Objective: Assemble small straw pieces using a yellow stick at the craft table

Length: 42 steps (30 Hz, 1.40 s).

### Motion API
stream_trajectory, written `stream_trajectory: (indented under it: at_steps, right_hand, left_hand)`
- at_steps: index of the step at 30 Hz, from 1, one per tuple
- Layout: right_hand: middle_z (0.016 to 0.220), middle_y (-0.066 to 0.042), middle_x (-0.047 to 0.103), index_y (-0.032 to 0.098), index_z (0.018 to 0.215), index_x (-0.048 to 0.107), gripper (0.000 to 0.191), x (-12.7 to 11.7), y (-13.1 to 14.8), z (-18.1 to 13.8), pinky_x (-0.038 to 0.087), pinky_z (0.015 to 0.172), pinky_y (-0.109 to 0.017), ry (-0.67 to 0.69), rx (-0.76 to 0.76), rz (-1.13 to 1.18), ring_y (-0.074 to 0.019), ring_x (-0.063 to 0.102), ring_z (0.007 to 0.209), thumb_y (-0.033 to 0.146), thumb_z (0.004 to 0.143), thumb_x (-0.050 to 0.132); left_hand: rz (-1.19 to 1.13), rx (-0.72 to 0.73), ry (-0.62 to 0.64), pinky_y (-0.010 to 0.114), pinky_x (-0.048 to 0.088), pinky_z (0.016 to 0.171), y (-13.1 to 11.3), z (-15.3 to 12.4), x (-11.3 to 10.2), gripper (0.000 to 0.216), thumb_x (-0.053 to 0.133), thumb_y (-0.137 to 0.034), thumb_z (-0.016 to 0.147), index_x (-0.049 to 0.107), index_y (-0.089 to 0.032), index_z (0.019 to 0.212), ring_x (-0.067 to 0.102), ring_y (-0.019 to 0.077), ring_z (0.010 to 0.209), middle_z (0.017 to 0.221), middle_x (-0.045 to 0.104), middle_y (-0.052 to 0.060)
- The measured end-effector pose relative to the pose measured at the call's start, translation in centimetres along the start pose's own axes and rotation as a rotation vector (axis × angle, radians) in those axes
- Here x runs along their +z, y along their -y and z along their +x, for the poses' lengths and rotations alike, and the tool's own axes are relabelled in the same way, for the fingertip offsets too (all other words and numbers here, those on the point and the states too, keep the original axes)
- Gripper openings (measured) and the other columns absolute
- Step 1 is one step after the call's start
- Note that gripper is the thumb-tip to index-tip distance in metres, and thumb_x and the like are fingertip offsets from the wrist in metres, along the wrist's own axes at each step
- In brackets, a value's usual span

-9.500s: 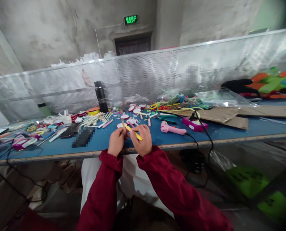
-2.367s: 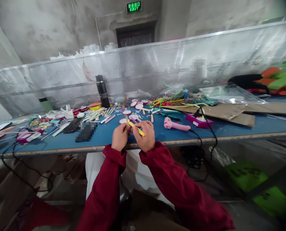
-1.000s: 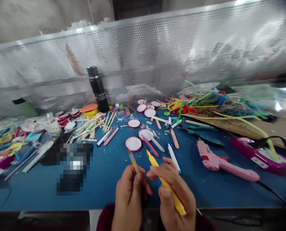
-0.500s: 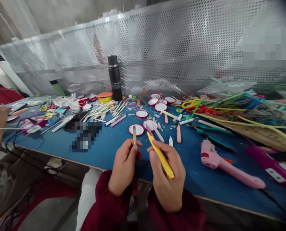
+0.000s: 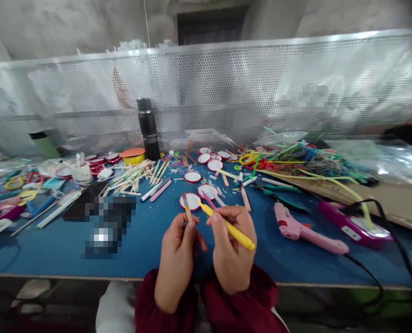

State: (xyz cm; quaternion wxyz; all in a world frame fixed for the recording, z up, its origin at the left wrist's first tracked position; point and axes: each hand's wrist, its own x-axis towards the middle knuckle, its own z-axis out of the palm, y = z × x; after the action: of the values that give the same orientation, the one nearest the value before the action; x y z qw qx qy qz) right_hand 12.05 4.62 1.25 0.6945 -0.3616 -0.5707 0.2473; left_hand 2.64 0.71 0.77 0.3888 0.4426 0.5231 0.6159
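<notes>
My left hand (image 5: pixel 176 261) pinches a small flat wooden stick (image 5: pixel 187 209) upright, its top end darkened and a yellowish band below. A yellow marker pen (image 5: pixel 238 235) is gripped in my right hand (image 5: pixel 234 254), its tip pointing left, close to the stick. I cannot tell whether the tip touches. Just behind the marker shows a purple pen-like piece (image 5: pixel 209 200); whether my right hand also holds it is unclear. Beyond my hands lie a white disc with a red rim (image 5: pixel 193 202) and another red-rimmed disc (image 5: pixel 206 188).
To the right lie a pink glue gun (image 5: pixel 310 235), green-handled pliers (image 5: pixel 285 199) and a purple power strip (image 5: pixel 354 226). Wooden sticks (image 5: pixel 131 178) are heaped left of centre, near a black bottle (image 5: pixel 148 132). A perforated metal screen (image 5: pixel 226 92) stands along the back.
The view has swung right and levelled; the other person's hand at the left is out of sight. The yellow marker's tip is now nearer the stick, and the marker lies flatter.
</notes>
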Motion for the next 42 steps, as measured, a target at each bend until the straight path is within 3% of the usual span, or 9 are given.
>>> stream_trajectory:
  at_steps: [4, 10, 17, 19, 27, 30, 36, 42]
  right_hand:
    - [0.082, -0.002, 0.069, 0.022, 0.094, 0.066, 0.012, -0.7, -0.1, -0.3, 0.055, 0.066, -0.032, 0.036, 0.006, -0.062, -0.0176, 0.067, 0.072, 0.033, 0.097, 0.062]
    - [0.092, -0.004, 0.071, 0.024, 0.099, 0.070, 0.008, -1.5, 0.1, -1.2, 0.056, 0.079, -0.036, 0.081, -0.005, -0.067, -0.0210, 0.069, 0.086, 0.029, 0.095, 0.065]
    - [0.081, -0.002, 0.068, 0.021, 0.091, 0.064, 0.014, -0.4, 0.3, -0.1, 0.053, 0.070, -0.033, -0.034, 0.111, 0.125, -0.0182, 0.065, 0.075, 0.035, 0.092, 0.064]
    - [0.079, -0.001, 0.066, 0.020, 0.088, 0.062, 0.015, 0.1, 0.1, -0.1, 0.052, 0.069, -0.032, -0.064, 0.141, 0.181, -0.0175, 0.064, 0.074, 0.035, 0.092, 0.063]
    - [0.068, 0.002, 0.062, 0.021, 0.079, 0.058, 0.023, -0.2, -1.1, -0.9, 0.048, 0.061, -0.030, 0.029, 0.150, 0.162, -0.0149, 0.057, 0.063, 0.040, 0.091, 0.064]
    - [0.070, 0.001, 0.063, 0.021, 0.075, 0.059, 0.024, -0.2, -0.9, -0.8, 0.048, 0.063, -0.031, 0.045, 0.108, 0.127, -0.0152, 0.058, 0.066, 0.038, 0.091, 0.064]
    - [0.073, 0.000, 0.069, 0.021, 0.085, 0.060, 0.018, 0.1, -0.8, -0.8, 0.052, 0.066, -0.032, 0.038, 0.125, 0.242, -0.0175, 0.066, 0.069, 0.037, 0.091, 0.063]
    - [0.073, -0.001, 0.069, 0.021, 0.080, 0.059, 0.021, 0.1, -1.1, -0.7, 0.053, 0.070, -0.034, 0.060, 0.104, 0.175, -0.0188, 0.067, 0.073, 0.039, 0.091, 0.062]
  left_hand:
    - [0.035, -0.040, 0.024, 0.022, 0.031, 0.048, 0.3, -0.2, 0.0, 0.035, 0.046, -0.054, 0.101, 0.056, -0.020, 0.103, 0.042, 0.0108, 0.048, 0.055, 0.049, -0.007]
    - [0.165, 0.029, 0.003, 0.023, 0.035, 0.055, 0.2, -0.4, 0.2, 0.031, 0.046, -0.048, 0.102, 0.060, -0.021, 0.103, 0.045, 0.0118, 0.058, 0.067, 0.049, -0.004]
    - [0.224, 0.141, -0.040, 0.026, 0.040, 0.064, 1.0, -0.3, 0.2, 0.030, 0.044, -0.042, 0.103, 0.057, -0.020, 0.118, 0.050, 0.0145, 0.065, 0.072, 0.055, -0.003]
    - [0.255, 0.153, -0.042, 0.026, 0.040, 0.065, 1.0, -0.1, 0.2, 0.030, 0.044, -0.043, 0.103, 0.057, -0.020, 0.117, 0.051, 0.0150, 0.065, 0.073, 0.057, -0.002]
    - [0.215, 0.116, -0.002, 0.025, 0.032, 0.055, 0.6, -0.3, -0.3, 0.031, 0.043, -0.048, 0.103, 0.058, -0.020, 0.103, 0.044, 0.0130, 0.054, 0.061, 0.049, -0.005]
    - [0.229, 0.127, 0.002, 0.025, 0.033, 0.055, 0.9, -0.3, -0.4, 0.032, 0.045, -0.050, 0.101, 0.058, -0.021, 0.103, 0.046, 0.0130, 0.054, 0.062, 0.050, -0.005]
    - [0.249, 0.153, 0.000, 0.025, 0.036, 0.057, 1.5, -0.2, -0.4, 0.029, 0.044, -0.047, 0.102, 0.058, -0.021, 0.103, 0.048, 0.0134, 0.054, 0.062, 0.053, -0.005]
    - [0.297, 0.180, -0.010, 0.025, 0.034, 0.057, 1.6, -0.1, -0.2, 0.027, 0.043, -0.045, 0.102, 0.058, -0.022, 0.099, 0.050, 0.0144, 0.057, 0.065, 0.056, -0.003]
